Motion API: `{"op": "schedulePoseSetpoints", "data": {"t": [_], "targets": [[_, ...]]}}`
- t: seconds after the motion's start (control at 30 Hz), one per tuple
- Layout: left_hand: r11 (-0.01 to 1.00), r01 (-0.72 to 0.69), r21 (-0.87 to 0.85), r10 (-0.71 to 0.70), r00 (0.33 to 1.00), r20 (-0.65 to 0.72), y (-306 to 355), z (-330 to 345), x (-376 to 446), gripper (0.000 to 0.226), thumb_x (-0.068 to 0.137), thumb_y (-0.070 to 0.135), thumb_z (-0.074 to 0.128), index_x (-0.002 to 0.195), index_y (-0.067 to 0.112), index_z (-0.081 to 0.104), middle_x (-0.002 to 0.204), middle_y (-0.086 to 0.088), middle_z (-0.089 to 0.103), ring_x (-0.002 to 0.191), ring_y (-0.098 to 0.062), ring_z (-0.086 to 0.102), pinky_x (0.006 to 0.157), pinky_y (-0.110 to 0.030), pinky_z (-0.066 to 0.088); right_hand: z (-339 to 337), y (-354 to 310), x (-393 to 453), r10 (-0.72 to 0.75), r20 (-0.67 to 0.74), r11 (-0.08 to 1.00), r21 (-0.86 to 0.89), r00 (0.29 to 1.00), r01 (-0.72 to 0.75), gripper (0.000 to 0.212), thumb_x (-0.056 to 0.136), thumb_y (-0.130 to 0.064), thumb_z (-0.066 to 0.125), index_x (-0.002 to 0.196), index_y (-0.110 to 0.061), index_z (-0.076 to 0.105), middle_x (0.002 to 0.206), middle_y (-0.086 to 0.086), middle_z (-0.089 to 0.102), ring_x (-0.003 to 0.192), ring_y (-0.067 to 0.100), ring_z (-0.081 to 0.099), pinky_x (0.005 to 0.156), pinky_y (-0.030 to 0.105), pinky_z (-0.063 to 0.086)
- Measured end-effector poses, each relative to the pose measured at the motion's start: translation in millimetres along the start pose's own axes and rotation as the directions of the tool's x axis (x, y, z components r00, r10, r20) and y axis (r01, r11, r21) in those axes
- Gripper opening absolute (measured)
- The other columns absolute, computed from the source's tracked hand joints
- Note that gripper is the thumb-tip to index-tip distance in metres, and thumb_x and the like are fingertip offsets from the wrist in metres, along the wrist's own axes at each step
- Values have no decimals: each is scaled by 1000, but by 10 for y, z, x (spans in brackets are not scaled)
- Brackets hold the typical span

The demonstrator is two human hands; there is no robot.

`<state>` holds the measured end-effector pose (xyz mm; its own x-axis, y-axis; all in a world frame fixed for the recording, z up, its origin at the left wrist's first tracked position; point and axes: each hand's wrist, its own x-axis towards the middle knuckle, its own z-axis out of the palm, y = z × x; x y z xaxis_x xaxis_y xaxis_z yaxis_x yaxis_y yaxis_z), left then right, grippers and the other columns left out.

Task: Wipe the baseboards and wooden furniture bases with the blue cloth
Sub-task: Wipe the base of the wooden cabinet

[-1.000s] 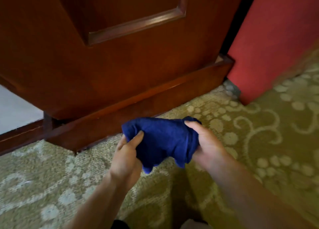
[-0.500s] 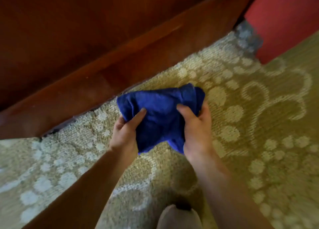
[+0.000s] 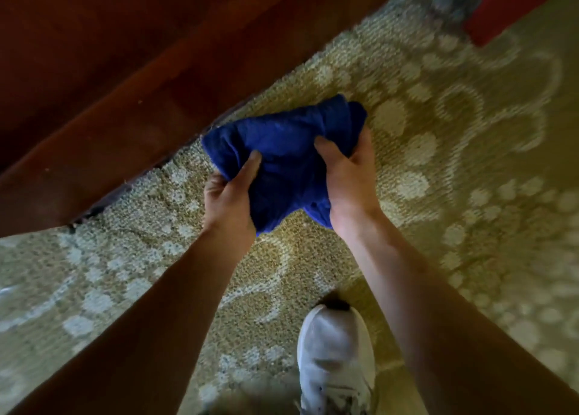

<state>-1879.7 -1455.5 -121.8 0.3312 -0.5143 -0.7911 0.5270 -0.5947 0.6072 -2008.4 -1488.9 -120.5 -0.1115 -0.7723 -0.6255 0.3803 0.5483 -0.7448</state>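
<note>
Patterned carpet [image 3: 423, 170], olive with pale dotted scrolls, covers the floor. Dark wooden furniture base [image 3: 131, 126] runs diagonally across upper left, its lower edge meeting the carpet. Red surface [image 3: 517, 1] cut off at top right corner, a blurred grey patch beside it; cannot tell what it is. White sneaker [image 3: 336, 361] at bottom centre, partly cut off by the frame edge. Blue cloth [image 3: 282, 158] bunched and creased, held above the carpet just beside the base edge, not clearly touching it. Left hand [image 3: 228, 201] grips the cloth's left side, thumb pressed on top, fingers hidden under it. Right hand [image 3: 347, 176] grips the right side, thumb on top, fingers curled behind the fabric.
</note>
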Motion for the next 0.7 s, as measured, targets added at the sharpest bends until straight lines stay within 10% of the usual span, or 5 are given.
{"op": "schedulePoseSetpoints", "data": {"t": [0.13, 0.4, 0.6, 0.7], "targets": [[996, 78, -32, -78, 997, -11, 133, 31, -89, 31, 87, 18, 75, 115, 6, 68, 110, -13, 75, 99, -31, 73, 81, -48, 61, 116, -100, -152, 71, -70, 997, 38, 995, -69, 31, 91, -5, 59, 114, -26, 57, 112, 12, 68, 101, 32, 68, 87, 56, 56], [968, 207, 141, -206, 978, -17, 815, -72, -1153, 56, 62, 30, 72, 117, 20, 68, 108, -15, 74, 90, -35, 73, 64, -43, 57, -30, -1000, -1131, 228, 35, 972, 42, 973, -230, 39, 88, 1, 61, 126, -10, 58, 104, 15, 68, 86, 29, 70, 68, 38, 59], [938, -15, 346, 0, 999, 43, 1243, 64, -2325, 15, 88, 27, 69, 103, 26, 67, 103, -8, 74, 88, -30, 72, 78, -48, 60, -31, -1717, -2138, 185, -73, 977, 125, 980, -175, 37, 91, 0, 57, 128, -6, 57, 103, 16, 72, 80, 25, 74, 61, 34, 58], [728, -323, 604, 218, 945, 243, 1337, 149, -2763, 27, 95, 23, 62, 122, 21, 63, 106, 0, 70, 94, -19, 68, 77, -34, 56, -232, -1961, -2435, 282, -128, 944, 212, 951, -251, 40, 90, -5, 60, 130, -6, 56, 116, 23, 68, 86, 32, 72, 62, 38, 58]]}}
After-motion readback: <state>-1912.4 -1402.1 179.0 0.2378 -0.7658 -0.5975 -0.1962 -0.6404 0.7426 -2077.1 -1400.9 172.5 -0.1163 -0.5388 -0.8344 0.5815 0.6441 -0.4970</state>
